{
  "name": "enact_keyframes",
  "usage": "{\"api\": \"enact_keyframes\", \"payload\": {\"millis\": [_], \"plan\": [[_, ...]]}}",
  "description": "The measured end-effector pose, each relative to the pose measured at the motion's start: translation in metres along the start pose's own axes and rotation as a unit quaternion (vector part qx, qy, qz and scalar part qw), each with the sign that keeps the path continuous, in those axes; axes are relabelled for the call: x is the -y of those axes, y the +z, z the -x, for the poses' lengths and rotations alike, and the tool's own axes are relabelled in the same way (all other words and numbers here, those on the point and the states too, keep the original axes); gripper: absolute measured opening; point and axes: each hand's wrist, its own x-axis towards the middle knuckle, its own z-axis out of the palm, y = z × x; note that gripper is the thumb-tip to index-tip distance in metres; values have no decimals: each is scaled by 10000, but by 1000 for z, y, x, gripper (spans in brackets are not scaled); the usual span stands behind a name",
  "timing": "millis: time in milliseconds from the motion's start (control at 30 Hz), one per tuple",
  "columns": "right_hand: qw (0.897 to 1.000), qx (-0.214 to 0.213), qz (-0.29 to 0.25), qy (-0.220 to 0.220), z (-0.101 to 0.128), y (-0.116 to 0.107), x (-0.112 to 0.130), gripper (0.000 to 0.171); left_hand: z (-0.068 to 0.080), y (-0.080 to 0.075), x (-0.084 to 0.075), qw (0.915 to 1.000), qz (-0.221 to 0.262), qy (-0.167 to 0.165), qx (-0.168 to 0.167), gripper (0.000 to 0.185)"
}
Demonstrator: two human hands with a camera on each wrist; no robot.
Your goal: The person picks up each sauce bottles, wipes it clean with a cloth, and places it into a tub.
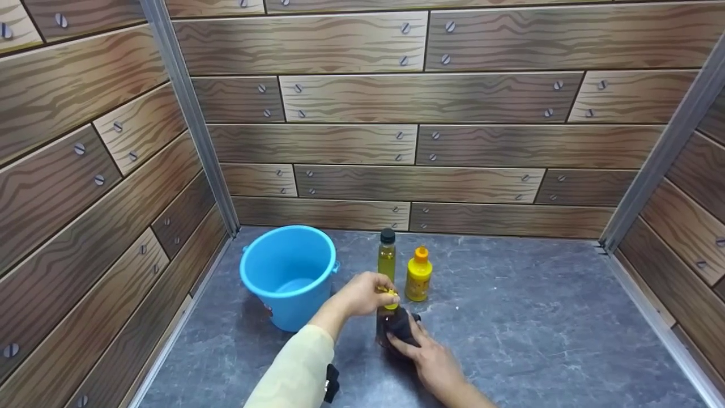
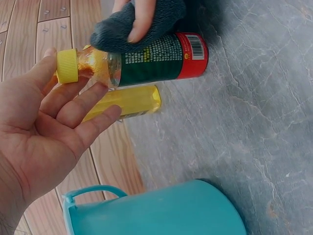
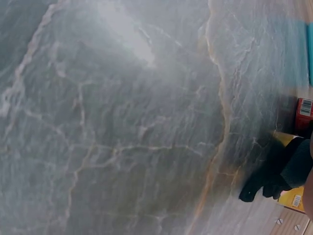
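My left hand (image 1: pixel 365 294) pinches the yellow cap (image 2: pixel 67 66) of a bottle (image 2: pixel 151 66) with a dark green and red label. Thumb and forefinger are at the cap, while the other fingers curl loosely below the neck. My right hand (image 1: pixel 436 362) grips a dark grey cloth (image 1: pixel 401 327) and presses it against that bottle's side. The bottle stands upright on the grey marbled table; the cloth covers part of it. Right behind it is a slim bottle of yellow-green liquid (image 1: pixel 387 259) with a black cap. A yellow bottle (image 1: pixel 418 281) with an orange nozzle cap stands to the right.
Left of the bottles stands a blue bucket (image 1: pixel 294 286), near my left forearm. Wood-patterned walls (image 1: pixel 351 96) enclose the table (image 1: pixel 538 317) at the back and both sides, with grey metal strips along the corners.
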Motion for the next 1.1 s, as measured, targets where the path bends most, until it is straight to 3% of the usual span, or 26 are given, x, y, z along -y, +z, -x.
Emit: {"api": "enact_keyframes", "payload": {"millis": [300, 800, 1100], "plan": [[9979, 635, -88, 11, 4, -1, -2, 62, 1, 1, -1, 9999, 6, 146, -42, 12], [9990, 360, 223, -130, 5, 3, -1, 58, 0, 0, 1, 9998, 34, 197, -17, 10], [9925, 1106, 505, 146, 1, -4, 4, 64, 0, 0, 1, 9998, 141, 117, 35, 9]]}}
